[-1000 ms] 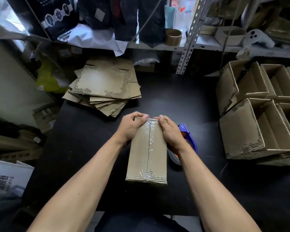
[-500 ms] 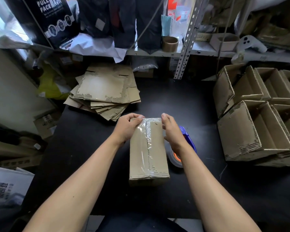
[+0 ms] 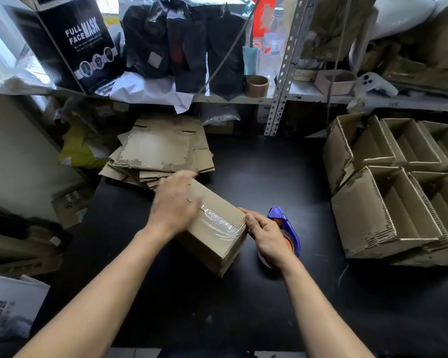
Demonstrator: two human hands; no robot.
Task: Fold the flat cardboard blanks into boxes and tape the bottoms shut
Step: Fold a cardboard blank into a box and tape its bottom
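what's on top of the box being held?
Clear tape runs along the top seam of the box. The left hand lies over the far part, so the seam there is covered. The right hand grips the near end.

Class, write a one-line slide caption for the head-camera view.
Left hand and right hand turn a taped brown cardboard box on the black table.

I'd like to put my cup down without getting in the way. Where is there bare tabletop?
Bare black table lies between the stack of flat blanks and the folded boxes, and along the near edge around the forearms. It is crowded mid-table, where both hands work the taped box beside the tape dispenser.
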